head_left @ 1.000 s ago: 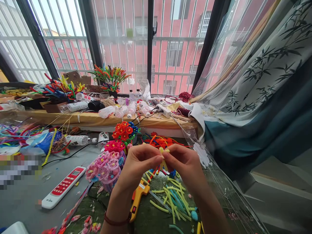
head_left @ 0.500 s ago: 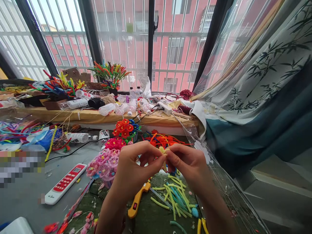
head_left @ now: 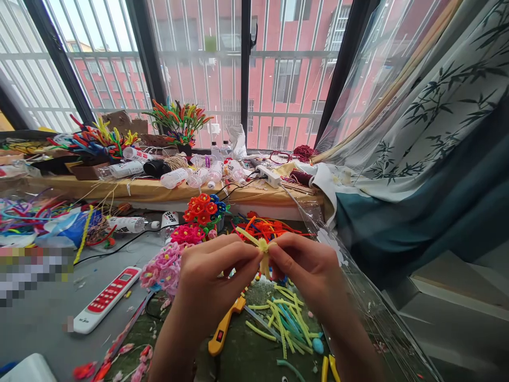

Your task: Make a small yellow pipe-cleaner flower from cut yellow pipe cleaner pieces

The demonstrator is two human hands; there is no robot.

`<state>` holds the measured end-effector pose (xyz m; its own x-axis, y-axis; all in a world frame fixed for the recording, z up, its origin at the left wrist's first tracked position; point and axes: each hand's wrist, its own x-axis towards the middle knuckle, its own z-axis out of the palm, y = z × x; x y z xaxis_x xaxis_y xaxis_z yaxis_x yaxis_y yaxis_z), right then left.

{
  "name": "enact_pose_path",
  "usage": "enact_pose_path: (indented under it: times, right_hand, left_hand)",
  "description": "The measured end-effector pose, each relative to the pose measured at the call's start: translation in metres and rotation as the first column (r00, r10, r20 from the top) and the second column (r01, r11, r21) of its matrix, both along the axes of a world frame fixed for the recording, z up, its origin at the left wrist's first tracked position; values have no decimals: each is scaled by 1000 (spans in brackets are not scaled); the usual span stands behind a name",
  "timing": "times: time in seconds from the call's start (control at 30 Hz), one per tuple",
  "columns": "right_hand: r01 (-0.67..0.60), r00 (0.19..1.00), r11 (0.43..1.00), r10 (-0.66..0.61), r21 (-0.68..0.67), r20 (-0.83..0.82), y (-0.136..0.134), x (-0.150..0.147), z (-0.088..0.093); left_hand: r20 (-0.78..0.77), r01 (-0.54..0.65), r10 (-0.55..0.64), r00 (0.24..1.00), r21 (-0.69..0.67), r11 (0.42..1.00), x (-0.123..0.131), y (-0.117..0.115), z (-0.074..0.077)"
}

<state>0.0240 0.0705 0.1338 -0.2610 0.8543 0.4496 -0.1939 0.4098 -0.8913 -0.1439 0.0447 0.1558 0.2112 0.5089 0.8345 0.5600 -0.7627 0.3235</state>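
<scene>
My left hand (head_left: 212,281) and my right hand (head_left: 306,270) meet in front of me, both pinched on a small yellow pipe-cleaner piece (head_left: 261,248). One end of it sticks out up and to the left between my thumbs. Below my hands, cut yellow and blue pipe-cleaner bits (head_left: 284,321) lie on a dark green mat (head_left: 238,355). A yellow glue gun (head_left: 225,326) lies under my left wrist.
Pink pipe-cleaner flowers (head_left: 163,265) and a red-orange bouquet (head_left: 203,208) stand left of my hands. A white and red remote (head_left: 105,300) lies on the grey table. Bottles, a power strip (head_left: 267,178) and colourful stems crowd the window sill. Clear plastic sheet and a curtain (head_left: 421,159) hang at right.
My hands have kept twisting the yellow piece; a straight yellow end now sticks out to the upper left. My left forearm has shifted slightly lower, and the view tilted a little.
</scene>
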Motion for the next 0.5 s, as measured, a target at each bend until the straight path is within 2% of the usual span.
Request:
enact_pose_path:
  times: [0.27,0.5]
  right_hand:
    - [-80,997,991,82,-112,13,3,2,-3]
    - [-125,992,974,117,-191,-53,4,3,0]
  left_hand:
    - [-140,31,-11,990,135,990,-5,4,0]
    - [-145,7,23,989,204,979,-6,6,-1]
